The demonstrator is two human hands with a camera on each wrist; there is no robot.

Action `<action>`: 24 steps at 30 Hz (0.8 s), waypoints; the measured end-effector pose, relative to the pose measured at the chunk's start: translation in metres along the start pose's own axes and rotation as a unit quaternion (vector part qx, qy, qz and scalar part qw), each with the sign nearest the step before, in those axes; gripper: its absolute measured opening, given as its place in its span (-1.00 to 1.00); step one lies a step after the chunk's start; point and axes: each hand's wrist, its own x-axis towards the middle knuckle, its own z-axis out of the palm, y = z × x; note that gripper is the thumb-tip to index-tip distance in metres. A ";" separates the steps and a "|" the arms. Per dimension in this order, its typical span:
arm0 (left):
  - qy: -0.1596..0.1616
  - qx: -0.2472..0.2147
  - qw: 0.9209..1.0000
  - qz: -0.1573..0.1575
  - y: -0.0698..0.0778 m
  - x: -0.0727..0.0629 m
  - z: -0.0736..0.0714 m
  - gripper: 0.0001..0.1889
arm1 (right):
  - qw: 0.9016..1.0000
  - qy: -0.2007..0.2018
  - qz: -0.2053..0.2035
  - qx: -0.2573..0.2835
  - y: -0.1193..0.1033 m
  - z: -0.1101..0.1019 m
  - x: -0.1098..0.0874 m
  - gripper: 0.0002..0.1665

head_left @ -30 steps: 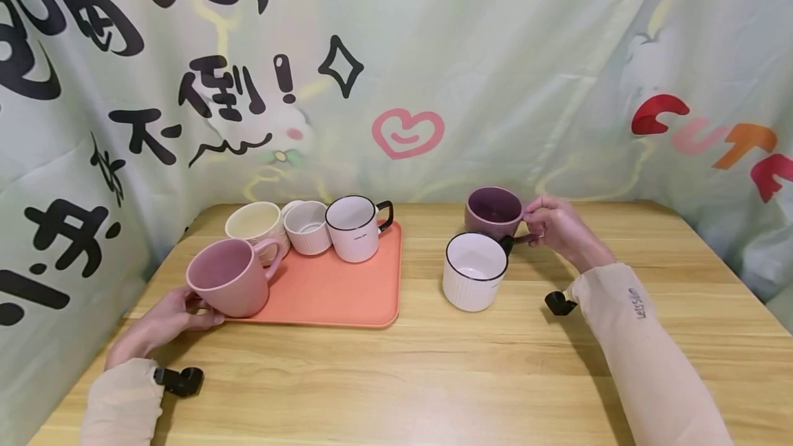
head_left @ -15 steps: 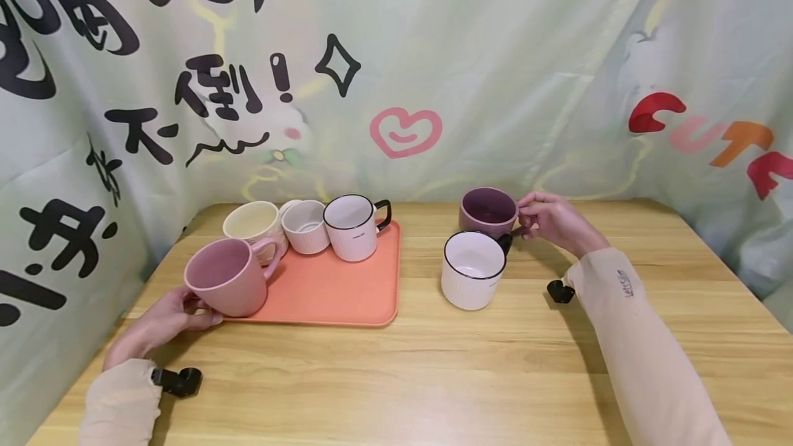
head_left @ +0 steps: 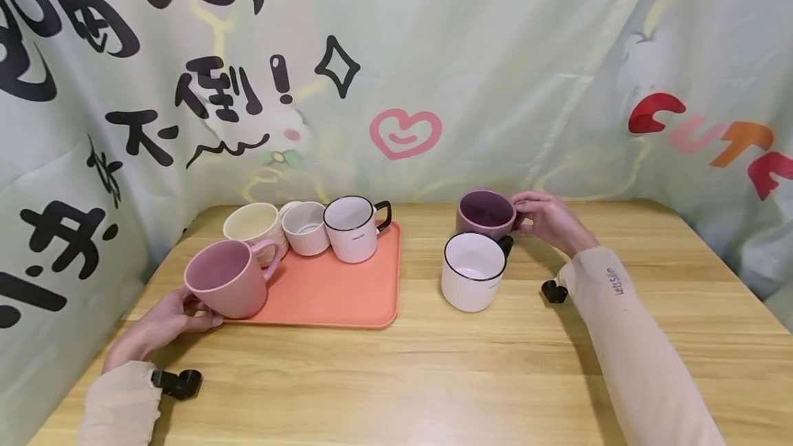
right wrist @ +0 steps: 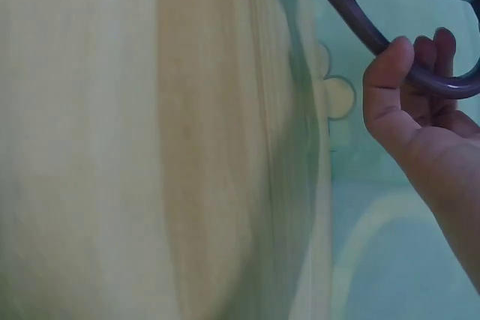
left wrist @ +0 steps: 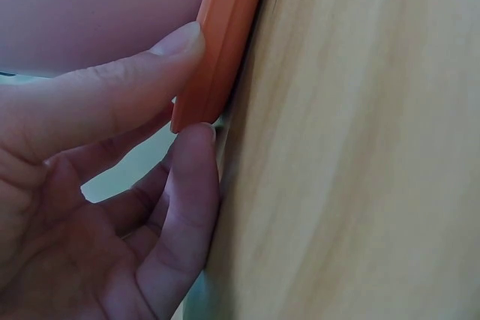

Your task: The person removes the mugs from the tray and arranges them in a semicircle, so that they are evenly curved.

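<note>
Gripping the purple mug [head_left: 487, 215] by its handle [right wrist: 360, 24], the right hand [head_left: 551, 220] works toward the far edge of the table [head_left: 434, 391], right of centre. Right wrist view: thumb on the near side of the loop, fingers curled on the other. Mug mouth faces up; its base is hidden in head view behind a black-rimmed white mug [head_left: 473, 281], so contact with the wood cannot be told. That white mug stands on the wood just in front of the purple one, black handle pointing toward the right hand; whether the two mugs touch, unclear.

Left hand [head_left: 162, 319] clamped on the near left corner of the coral tray [head_left: 334, 298]: thumb over the rim, a finger at the lower edge, per left wrist view. Tray lies on the left half of the table. On it: large pink mug [head_left: 238, 288] at that same corner, handle to the right; behind it a cream cup [head_left: 255, 226]; next, a small ribbed cup [head_left: 307, 232], white; then a second black-rimmed mug [head_left: 353, 236], also white, black handle to the right. All mouths up, back row packed close.

Pale sleeves on both arms; printed cloth [head_left: 514, 54] hangs behind
</note>
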 end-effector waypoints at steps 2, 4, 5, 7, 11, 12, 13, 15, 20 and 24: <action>0.001 -0.001 1.000 -0.001 0.000 0.000 0.000 -0.31 | 1.000 0.002 -0.001 0.004 0.000 0.000 0.000 -0.54; 0.002 0.000 1.000 0.000 0.000 0.000 0.000 -0.31 | 1.000 0.002 -0.001 0.007 0.000 0.000 0.000 -0.56; 0.002 -0.001 1.000 0.000 0.000 0.000 0.000 -0.31 | 1.000 0.001 -0.001 0.008 0.000 0.000 0.000 -0.56; 0.003 0.000 1.000 0.003 0.000 -0.001 0.000 -0.31 | 1.000 0.001 -0.003 0.009 0.000 0.000 -0.001 -0.57; 0.001 -0.006 1.000 0.006 0.001 -0.001 0.001 -0.31 | 1.000 0.003 -0.005 0.005 0.000 0.000 -0.002 -0.57; 0.001 -0.006 1.000 0.007 0.001 0.000 0.001 -0.31 | 1.000 0.003 -0.005 0.002 0.000 0.000 -0.002 -0.57; 0.001 -0.007 1.000 0.007 0.001 0.000 0.001 -0.31 | 1.000 0.001 -0.006 -0.004 0.000 0.000 -0.002 -0.57; 0.000 -0.006 1.000 0.007 0.002 0.000 0.001 -0.31 | 1.000 -0.002 -0.003 -0.020 -0.001 -0.002 -0.003 -0.59; -0.001 -0.007 1.000 0.006 0.002 0.000 0.001 -0.30 | 0.988 0.020 0.018 -0.149 -0.013 -0.004 -0.001 -0.75; 0.002 -0.006 1.000 0.008 0.002 0.000 0.000 -0.30 | 0.963 0.058 0.041 -0.259 -0.030 0.000 0.006 -0.53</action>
